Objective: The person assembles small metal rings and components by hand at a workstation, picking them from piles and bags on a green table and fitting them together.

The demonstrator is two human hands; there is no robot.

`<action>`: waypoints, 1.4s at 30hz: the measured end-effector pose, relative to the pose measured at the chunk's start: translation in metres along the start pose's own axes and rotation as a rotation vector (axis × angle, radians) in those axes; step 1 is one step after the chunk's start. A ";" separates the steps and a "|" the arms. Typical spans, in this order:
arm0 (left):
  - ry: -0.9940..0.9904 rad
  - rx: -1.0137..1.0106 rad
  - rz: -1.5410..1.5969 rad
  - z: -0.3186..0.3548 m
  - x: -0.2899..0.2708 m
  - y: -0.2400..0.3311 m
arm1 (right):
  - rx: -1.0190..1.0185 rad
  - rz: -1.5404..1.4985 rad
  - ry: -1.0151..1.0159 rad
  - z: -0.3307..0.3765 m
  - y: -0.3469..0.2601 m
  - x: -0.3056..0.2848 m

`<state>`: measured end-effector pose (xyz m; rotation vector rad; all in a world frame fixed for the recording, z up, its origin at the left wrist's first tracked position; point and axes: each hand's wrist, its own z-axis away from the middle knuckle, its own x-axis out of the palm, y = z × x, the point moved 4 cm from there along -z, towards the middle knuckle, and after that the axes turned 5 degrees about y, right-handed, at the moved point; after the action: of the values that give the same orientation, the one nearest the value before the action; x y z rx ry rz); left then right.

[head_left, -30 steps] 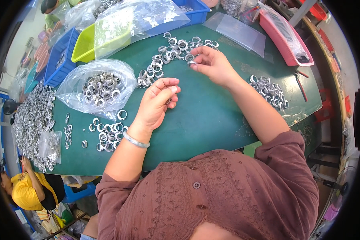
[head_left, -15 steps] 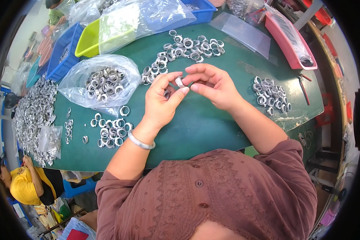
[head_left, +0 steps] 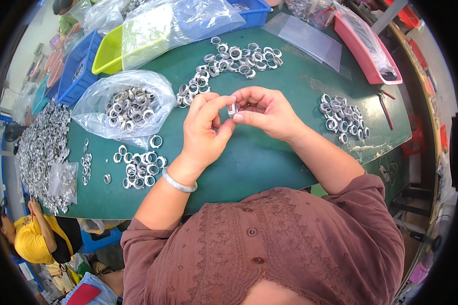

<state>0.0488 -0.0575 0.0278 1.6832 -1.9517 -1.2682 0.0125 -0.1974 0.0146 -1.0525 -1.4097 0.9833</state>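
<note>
Over the middle of the table, a small silvery metal ring (head_left: 232,110) is pinched between the fingertips of both hands. My left hand (head_left: 204,127), with a pale bangle at its wrist, has its forefinger and thumb against the ring's left side. The fingertips of my right hand (head_left: 267,114) close on it from the right. Just beyond my hands lies a loose spread of similar rings (head_left: 239,58). A clear plastic bag (head_left: 160,94) with many rings in it is to the left. Whether the left palm holds another ring is hidden.
Ring piles (head_left: 142,168) lie at near left and at right (head_left: 343,117). A big heap of metal parts (head_left: 43,152) covers the left end. Green (head_left: 107,56) and blue bins (head_left: 81,66), a pink bin (head_left: 361,48) and plastic sheets (head_left: 310,40) line the back. A person in yellow (head_left: 33,239) is at left.
The ring has been turned between my fingers. My right fingertips have closed in onto it, and the left fingers have curled. The view has shifted slightly.
</note>
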 end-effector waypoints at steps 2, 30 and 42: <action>0.002 -0.010 0.010 -0.001 0.001 0.001 | 0.000 -0.011 0.012 0.001 0.001 0.000; -0.398 -0.699 1.206 0.006 0.008 -0.021 | -0.600 0.569 0.146 0.003 -0.025 -0.012; -0.364 -0.679 1.197 0.002 0.007 -0.016 | -0.400 0.582 0.281 -0.006 -0.013 -0.030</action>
<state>0.0561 -0.0618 0.0122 -0.1136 -1.7995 -1.4207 0.0186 -0.2296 0.0201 -1.8929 -1.1047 0.9192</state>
